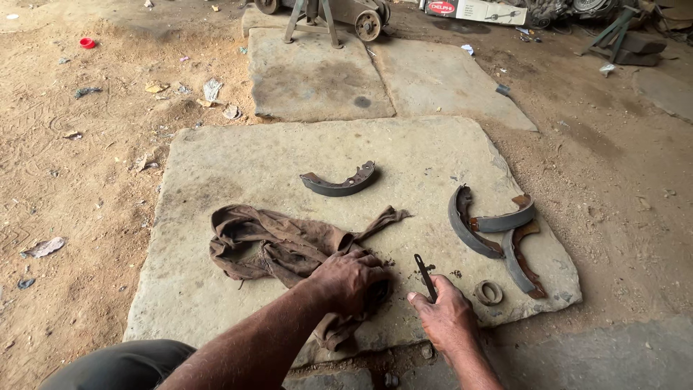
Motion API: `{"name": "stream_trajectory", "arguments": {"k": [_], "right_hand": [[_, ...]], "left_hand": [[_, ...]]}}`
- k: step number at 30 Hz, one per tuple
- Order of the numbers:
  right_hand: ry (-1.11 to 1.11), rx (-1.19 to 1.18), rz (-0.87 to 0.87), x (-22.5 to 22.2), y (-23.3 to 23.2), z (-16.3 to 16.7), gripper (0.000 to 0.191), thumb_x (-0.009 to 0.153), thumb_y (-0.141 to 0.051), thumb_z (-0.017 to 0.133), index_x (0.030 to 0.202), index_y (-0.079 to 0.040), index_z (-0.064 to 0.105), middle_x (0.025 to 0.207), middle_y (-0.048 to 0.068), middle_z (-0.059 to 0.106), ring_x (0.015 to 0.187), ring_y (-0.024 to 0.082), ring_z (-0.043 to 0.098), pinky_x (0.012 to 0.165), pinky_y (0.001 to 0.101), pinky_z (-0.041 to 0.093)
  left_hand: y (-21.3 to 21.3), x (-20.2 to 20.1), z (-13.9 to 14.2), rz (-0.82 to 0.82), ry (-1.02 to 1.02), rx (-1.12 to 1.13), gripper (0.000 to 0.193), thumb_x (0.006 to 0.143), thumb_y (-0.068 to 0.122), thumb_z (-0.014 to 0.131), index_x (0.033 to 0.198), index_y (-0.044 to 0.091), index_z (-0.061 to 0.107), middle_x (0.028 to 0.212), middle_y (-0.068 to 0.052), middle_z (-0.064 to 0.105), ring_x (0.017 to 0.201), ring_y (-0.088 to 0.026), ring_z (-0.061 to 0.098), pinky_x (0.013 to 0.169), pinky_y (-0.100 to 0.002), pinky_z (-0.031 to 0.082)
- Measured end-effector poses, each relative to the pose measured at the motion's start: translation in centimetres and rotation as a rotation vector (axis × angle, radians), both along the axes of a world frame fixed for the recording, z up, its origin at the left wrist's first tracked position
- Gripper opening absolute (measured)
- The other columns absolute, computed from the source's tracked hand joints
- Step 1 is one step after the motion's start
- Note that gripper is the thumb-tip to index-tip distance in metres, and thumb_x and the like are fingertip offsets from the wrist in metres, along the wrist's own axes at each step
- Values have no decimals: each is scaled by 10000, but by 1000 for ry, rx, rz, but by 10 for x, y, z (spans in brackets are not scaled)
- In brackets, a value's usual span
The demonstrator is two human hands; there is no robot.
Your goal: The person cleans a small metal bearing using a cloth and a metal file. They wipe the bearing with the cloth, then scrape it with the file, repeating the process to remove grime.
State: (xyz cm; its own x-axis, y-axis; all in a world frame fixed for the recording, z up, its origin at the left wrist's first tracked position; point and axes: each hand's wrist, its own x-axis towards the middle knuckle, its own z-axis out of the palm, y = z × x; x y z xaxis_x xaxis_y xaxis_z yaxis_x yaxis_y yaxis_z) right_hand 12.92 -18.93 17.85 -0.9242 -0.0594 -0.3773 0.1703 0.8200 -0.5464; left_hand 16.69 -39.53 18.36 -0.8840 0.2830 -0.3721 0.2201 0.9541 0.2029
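Observation:
My left hand [351, 280] presses down on a crumpled brown rag [274, 244] spread over a flat stone slab [303, 155]. My right hand [449, 315] holds a thin dark metal tool [424, 275] upright near the slab's front edge. A single curved brake shoe [339, 183] lies alone beyond the rag. To the right, three more brake shoes [491, 232] lie piled together. A small metal ring [490, 292] rests just right of my right hand.
Two more stone slabs [317, 76] lie farther back, with a wheeled jack [339, 14] at the top. Sandy ground with litter and a red cap [87, 42] spreads to the left. Metal parts and a box [469, 10] sit at the top right.

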Motion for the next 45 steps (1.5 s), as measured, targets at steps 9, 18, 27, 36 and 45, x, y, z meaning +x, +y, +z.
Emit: {"name": "stream_trajectory", "arguments": {"k": [9, 18, 27, 36, 45], "right_hand": [[5, 90, 12, -5, 1, 12, 638, 869, -526, 682, 1400, -184, 593, 1139, 147, 760, 1084, 288, 729, 977, 444, 565], [-65, 142, 186, -20, 1, -3, 720, 989, -638, 363, 1571, -217, 406, 1466, 150, 525, 1347, 346, 530, 1130, 593, 426], [-207, 146, 326, 9, -13, 25, 467, 1000, -311, 530, 1461, -270, 466, 1132, 105, 764, 983, 266, 761, 911, 456, 655], [-185, 215, 296, 32, -31, 37, 418, 1002, -301, 597, 1410, -255, 519, 1264, 78, 726, 1176, 255, 713, 1083, 429, 532], [-71, 213, 272, 30, -26, 33, 465, 1002, -250, 581, 1453, -200, 476, 1376, 70, 642, 1279, 264, 636, 1145, 443, 466]], "left_hand": [[17, 11, 3, 498, -49, 118, 1205, 860, 708, 684, 1626, 26, 52, 1663, -301, 85, 1488, -380, 303, 1110, -371, 474], [-8, -1, 12, 348, -88, 34, 351, 1056, 189, 460, 1329, 40, 622, 1119, -181, 759, 926, -240, 775, 813, -379, 661], [-2, -4, 20, 480, 39, 95, 363, 975, 411, 635, 1140, 99, 722, 1062, -170, 733, 987, -314, 725, 865, -445, 593], [-4, -6, 12, 590, 68, 180, 427, 883, 413, 716, 1185, 113, 688, 1078, -173, 725, 1012, -329, 715, 885, -450, 581], [-7, -8, -16, 415, 56, 196, 574, 1028, 614, 566, 1117, 54, 656, 928, -116, 691, 821, -217, 682, 743, -396, 604]]}}
